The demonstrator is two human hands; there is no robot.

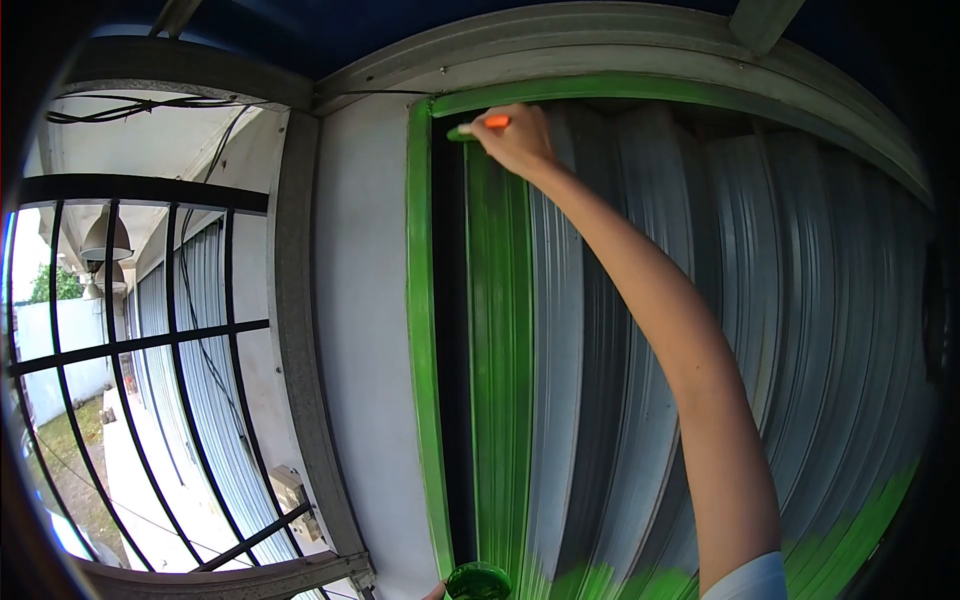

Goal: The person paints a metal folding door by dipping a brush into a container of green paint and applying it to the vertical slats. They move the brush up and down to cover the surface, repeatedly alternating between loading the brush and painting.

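Observation:
High up at the top left corner of the folding metal door, my right hand grips a paintbrush by its orange handle. Its green-coated bristles lie near the top of the first panel, which is painted green. Low in the view, a cup of green paint is held by my left hand, of which only a little shows at the bottom edge. The green door frame runs up the left side and across the top. Most other panels are grey, with green strokes along their lower parts.
A pale wall strip stands left of the frame. Further left is a black barred window with hanging lamps and a yard beyond. Black cables run along the upper left. A metal beam crosses above the door.

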